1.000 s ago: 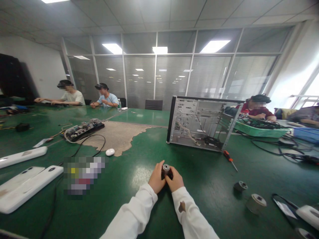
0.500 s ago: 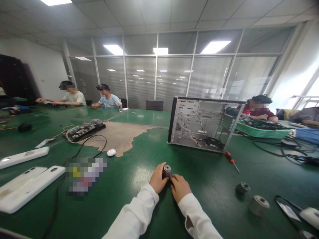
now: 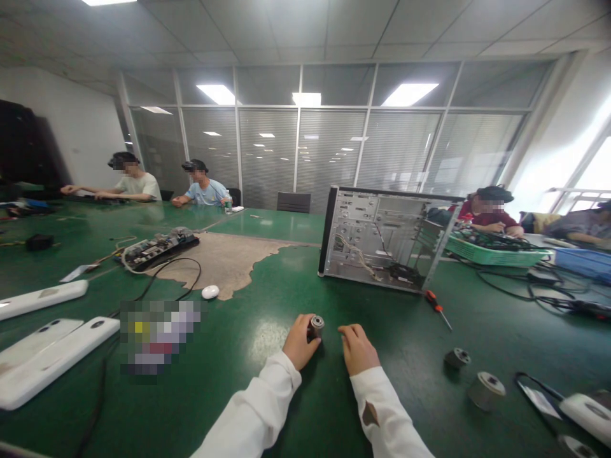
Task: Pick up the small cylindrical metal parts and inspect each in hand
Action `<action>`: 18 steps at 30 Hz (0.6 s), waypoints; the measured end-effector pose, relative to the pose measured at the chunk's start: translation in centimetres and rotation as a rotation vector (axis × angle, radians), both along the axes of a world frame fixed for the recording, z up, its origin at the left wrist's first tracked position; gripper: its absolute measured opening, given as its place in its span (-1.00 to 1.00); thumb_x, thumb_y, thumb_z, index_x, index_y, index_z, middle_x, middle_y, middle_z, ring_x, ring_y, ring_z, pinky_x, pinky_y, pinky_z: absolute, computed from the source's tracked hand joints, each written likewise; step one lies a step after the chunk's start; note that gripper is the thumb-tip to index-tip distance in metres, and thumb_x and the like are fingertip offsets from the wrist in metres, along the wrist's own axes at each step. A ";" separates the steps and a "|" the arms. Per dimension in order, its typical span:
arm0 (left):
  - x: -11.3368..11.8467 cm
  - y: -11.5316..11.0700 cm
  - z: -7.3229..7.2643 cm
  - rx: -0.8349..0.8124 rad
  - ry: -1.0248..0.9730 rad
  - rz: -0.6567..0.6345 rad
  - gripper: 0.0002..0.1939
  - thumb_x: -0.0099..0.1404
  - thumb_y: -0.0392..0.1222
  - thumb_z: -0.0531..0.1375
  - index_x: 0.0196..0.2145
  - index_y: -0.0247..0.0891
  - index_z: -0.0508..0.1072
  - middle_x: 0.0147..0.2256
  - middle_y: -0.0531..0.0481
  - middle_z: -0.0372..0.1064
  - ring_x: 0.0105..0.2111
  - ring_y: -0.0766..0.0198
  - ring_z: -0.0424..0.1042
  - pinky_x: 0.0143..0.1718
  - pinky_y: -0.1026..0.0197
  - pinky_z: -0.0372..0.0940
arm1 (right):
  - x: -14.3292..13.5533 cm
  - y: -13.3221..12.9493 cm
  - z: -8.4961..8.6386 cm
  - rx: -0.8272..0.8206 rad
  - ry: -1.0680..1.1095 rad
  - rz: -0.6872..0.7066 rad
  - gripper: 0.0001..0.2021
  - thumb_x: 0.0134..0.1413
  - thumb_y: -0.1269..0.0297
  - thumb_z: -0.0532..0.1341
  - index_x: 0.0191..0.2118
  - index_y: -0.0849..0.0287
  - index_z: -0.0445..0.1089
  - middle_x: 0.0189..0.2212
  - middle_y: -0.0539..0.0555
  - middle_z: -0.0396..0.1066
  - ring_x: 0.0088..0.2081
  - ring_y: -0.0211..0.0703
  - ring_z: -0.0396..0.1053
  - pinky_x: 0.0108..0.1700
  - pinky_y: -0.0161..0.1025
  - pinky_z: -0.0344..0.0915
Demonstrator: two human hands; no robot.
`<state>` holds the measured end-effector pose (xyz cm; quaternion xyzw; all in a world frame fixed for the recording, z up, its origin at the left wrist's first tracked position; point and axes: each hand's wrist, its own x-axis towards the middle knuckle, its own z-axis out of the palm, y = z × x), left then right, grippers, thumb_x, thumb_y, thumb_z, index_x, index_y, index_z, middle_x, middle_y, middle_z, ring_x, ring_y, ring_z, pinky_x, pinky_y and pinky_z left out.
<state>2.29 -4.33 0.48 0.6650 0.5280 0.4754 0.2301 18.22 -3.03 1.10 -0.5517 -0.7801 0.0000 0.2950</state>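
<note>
A small cylindrical metal motor stands with its round end facing up, just above the green tabletop or on it. My left hand is closed around its left side, thumb in front. To the right, my right hand is apart from the motor, palm down, fingers loosely bent and nothing visible in them. Two more motors lie to the right: a smaller dark one and a larger grey one. Another metal round part is cut off at the bottom right edge.
An opened computer case stands ahead, with a red-black screwdriver beside it. Cables fill a green basket. White phone-like devices, a white oval object and a circuit assembly are left. Several people sit around the table.
My right hand has let go of the motor and moved right, leaving a gap. My left hand still grips the motor. The view has shifted slightly.
</note>
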 end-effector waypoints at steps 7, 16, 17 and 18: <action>1.1 -0.8 0.8 -0.047 -0.054 -0.070 -0.50 -0.09 -0.46 0.13 -0.14 -0.20 0.26 -0.20 -0.02 0.13 -0.19 0.27 0.21 -0.16 0.18 0.22 | 2.3 0.1 0.2 0.102 0.225 0.077 -0.75 0.00 0.28 -0.07 -0.26 0.17 0.30 -0.41 0.09 0.29 -0.38 -0.18 0.31 -0.36 -0.28 0.23; 4.9 -4.0 2.3 -0.156 -0.042 -0.673 -0.40 -0.09 -0.49 0.07 -0.04 -0.17 0.24 -0.20 -0.03 0.22 -0.18 0.25 0.27 -0.12 0.19 0.21 | 6.9 -4.9 -2.4 -0.470 0.666 0.111 -0.38 -0.18 0.12 0.04 0.06 0.17 -0.12 -0.73 -0.17 0.18 -0.77 -0.29 0.20 -0.72 -0.36 0.11; 5.3 -4.3 2.5 -0.122 0.003 -0.713 -0.42 -0.10 -0.48 0.08 -0.07 -0.17 0.28 -0.19 -0.02 0.24 -0.17 0.24 0.28 -0.10 0.19 0.18 | 7.3 -5.2 -2.3 -0.549 0.734 0.097 -0.34 -0.21 0.09 0.07 0.06 0.19 -0.14 -0.74 -0.17 0.19 -0.78 -0.29 0.20 -0.76 -0.39 0.06; 5.7 -4.6 2.7 -0.083 0.052 -0.744 -0.44 -0.11 -0.47 0.10 -0.10 -0.16 0.31 -0.19 -0.01 0.26 -0.16 0.22 0.27 -0.08 0.19 0.15 | 7.6 -5.4 -2.1 -0.622 0.794 0.084 -0.30 -0.25 0.07 0.09 0.05 0.21 -0.15 -0.76 -0.16 0.20 -0.79 -0.28 0.19 -0.79 -0.41 0.01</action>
